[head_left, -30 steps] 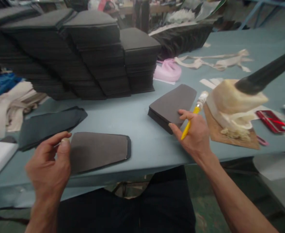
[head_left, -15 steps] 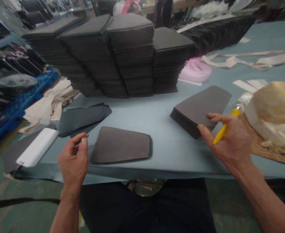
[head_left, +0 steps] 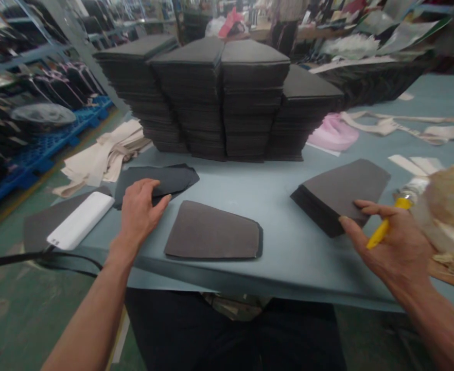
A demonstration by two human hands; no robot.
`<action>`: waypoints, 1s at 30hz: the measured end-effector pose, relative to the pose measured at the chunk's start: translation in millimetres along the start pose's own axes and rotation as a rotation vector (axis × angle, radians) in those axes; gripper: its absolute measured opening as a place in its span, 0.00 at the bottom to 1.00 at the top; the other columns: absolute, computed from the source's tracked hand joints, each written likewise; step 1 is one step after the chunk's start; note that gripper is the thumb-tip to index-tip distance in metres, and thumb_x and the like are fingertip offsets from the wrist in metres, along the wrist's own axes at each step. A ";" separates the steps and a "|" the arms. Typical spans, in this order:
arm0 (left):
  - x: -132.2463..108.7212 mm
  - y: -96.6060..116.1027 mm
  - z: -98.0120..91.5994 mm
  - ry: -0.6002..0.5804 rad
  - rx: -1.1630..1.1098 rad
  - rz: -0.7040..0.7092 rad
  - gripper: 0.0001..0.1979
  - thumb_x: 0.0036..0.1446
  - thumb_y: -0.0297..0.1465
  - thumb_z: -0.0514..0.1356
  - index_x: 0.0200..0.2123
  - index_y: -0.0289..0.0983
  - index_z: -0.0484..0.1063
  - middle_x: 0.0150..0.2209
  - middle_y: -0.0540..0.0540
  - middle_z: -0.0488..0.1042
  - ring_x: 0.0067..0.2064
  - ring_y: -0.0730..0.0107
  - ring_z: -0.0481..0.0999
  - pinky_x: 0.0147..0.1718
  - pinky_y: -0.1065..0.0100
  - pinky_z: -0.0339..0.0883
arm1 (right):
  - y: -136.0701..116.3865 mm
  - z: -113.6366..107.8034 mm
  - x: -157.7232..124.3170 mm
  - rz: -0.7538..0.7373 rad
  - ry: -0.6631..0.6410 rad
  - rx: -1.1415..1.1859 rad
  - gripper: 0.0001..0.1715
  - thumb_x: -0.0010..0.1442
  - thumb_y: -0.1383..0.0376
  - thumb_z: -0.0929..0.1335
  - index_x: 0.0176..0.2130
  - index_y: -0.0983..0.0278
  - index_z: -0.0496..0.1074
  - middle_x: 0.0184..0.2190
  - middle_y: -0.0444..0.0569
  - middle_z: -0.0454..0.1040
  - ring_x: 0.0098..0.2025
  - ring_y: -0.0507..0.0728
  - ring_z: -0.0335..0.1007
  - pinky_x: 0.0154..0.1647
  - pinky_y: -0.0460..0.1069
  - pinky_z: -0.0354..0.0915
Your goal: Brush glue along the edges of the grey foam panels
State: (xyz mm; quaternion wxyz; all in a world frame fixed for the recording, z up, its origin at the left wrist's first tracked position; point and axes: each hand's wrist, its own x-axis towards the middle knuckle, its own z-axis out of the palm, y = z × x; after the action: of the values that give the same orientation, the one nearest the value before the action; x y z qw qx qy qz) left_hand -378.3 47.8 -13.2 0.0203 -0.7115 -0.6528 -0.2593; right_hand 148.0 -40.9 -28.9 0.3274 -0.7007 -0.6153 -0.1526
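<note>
My left hand (head_left: pixel 140 211) is open, its fingers apart, over the near edge of a loose pile of dark fabric pieces (head_left: pixel 173 179). In my right hand (head_left: pixel 399 239) is a yellow-handled brush (head_left: pixel 379 233), its bristles pointing away from me. The thumb and fingertips of that hand rest at the near edge of a stack of grey-brown panels (head_left: pixel 343 188). Between my hands a grey-brown panel (head_left: pixel 213 232) lies flat, with a darker piece showing beneath its right end.
Tall stacks of dark panels (head_left: pixel 254 103) stand at the back. A white power bank (head_left: pixel 81 220) and beige strips (head_left: pixel 109 154) lie left. On the right are a pink roll (head_left: pixel 335 133) and a glue-stained container (head_left: pixel 453 198). A person stands in the background.
My left hand has moved forward to the loose dark pieces, and its fingers have spread. My right hand still holds the brush beside the panel stack. The camera view has shifted.
</note>
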 end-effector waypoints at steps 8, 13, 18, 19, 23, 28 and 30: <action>31.6 -36.0 -1.7 -0.183 0.020 0.126 0.24 0.61 0.49 0.58 0.50 0.40 0.79 0.54 0.33 0.80 0.57 0.40 0.77 0.61 0.43 0.68 | 1.5 -9.8 16.7 0.072 -0.084 0.018 0.35 0.48 0.27 0.72 0.37 0.50 0.70 0.38 0.62 0.83 0.38 0.72 0.81 0.34 0.63 0.70; 30.2 -39.7 -4.1 -0.170 -0.052 0.147 0.24 0.62 0.53 0.56 0.48 0.43 0.80 0.53 0.39 0.83 0.57 0.49 0.79 0.61 0.51 0.68 | -2.6 -16.2 23.5 0.133 -0.104 0.025 0.42 0.40 0.22 0.71 0.36 0.50 0.71 0.35 0.60 0.82 0.32 0.72 0.78 0.29 0.63 0.66; 27.8 -39.6 -2.3 -0.145 -0.117 0.152 0.24 0.64 0.53 0.55 0.46 0.43 0.81 0.51 0.41 0.84 0.57 0.53 0.80 0.62 0.54 0.68 | -2.8 -21.8 27.4 0.129 -0.142 -0.006 0.41 0.40 0.23 0.72 0.36 0.51 0.74 0.32 0.57 0.80 0.27 0.68 0.74 0.26 0.61 0.63; 28.0 -39.8 -1.8 -0.144 -0.125 0.150 0.24 0.64 0.53 0.55 0.46 0.43 0.81 0.51 0.41 0.84 0.56 0.53 0.80 0.62 0.54 0.68 | -2.7 -22.7 27.9 0.123 -0.139 -0.007 0.41 0.41 0.24 0.72 0.37 0.51 0.75 0.32 0.57 0.81 0.26 0.67 0.74 0.26 0.61 0.64; 30.0 -41.3 -0.7 -0.154 -0.145 0.135 0.24 0.61 0.54 0.57 0.45 0.43 0.81 0.51 0.41 0.84 0.55 0.51 0.80 0.60 0.52 0.69 | -4.1 -25.8 28.3 0.141 -0.158 -0.044 0.41 0.43 0.26 0.70 0.38 0.54 0.79 0.32 0.57 0.81 0.24 0.65 0.72 0.26 0.60 0.65; 31.8 -45.2 -0.5 -0.182 -0.166 0.121 0.24 0.60 0.55 0.60 0.45 0.44 0.80 0.52 0.42 0.84 0.56 0.51 0.80 0.61 0.52 0.69 | -9.1 -28.8 24.2 0.127 -0.192 -0.073 0.40 0.51 0.31 0.65 0.44 0.57 0.80 0.38 0.56 0.81 0.31 0.67 0.76 0.33 0.61 0.69; 31.9 -46.5 -0.2 -0.177 -0.177 0.111 0.23 0.61 0.54 0.59 0.45 0.43 0.81 0.51 0.42 0.84 0.55 0.52 0.80 0.60 0.53 0.70 | -9.4 -29.6 23.0 0.141 -0.219 -0.079 0.39 0.51 0.33 0.66 0.46 0.58 0.79 0.39 0.57 0.81 0.35 0.69 0.79 0.36 0.62 0.71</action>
State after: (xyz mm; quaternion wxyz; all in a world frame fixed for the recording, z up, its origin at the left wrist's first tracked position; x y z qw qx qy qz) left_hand -421.6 83.8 -14.8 -0.0859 -0.7656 -0.5863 -0.2504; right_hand 149.0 -42.2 9.8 0.2405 -0.7669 -0.5902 -0.0760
